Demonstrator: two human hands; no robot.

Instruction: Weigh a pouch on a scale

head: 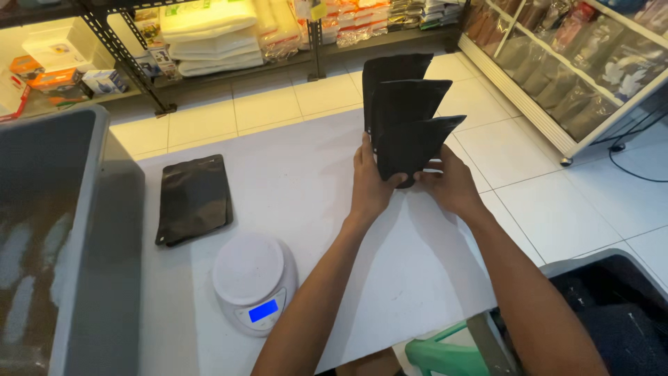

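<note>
Hands meet over the far side of the white surface (306,174), both gripping a fanned set of three black flat pouches (407,115). The left hand (370,182) wraps the lower left edge of the fan, its fingers (363,152) curled closed on the pouches and the thumb pressed across the front of the lowest one. The right hand (452,184) pinches the bottom corner from the other side, fingers tucked behind and mostly hidden, thumb tip touching the pouch just beside the left thumb. The pouches stand upright and spread like cards, each one stepped lower and tilted farther to the right than the one behind it, and they are lifted clear of the surface.

Well apart to the left, a stack of the same black pouches (193,198) lies flat. Near the front edge sits a round white kitchen scale (254,282) with a lit blue display. A grey bin (62,237) borders the left side, another dark bin (612,306) stands at lower right, and a green plastic stool (438,355) shows below the surface's edge.
</note>
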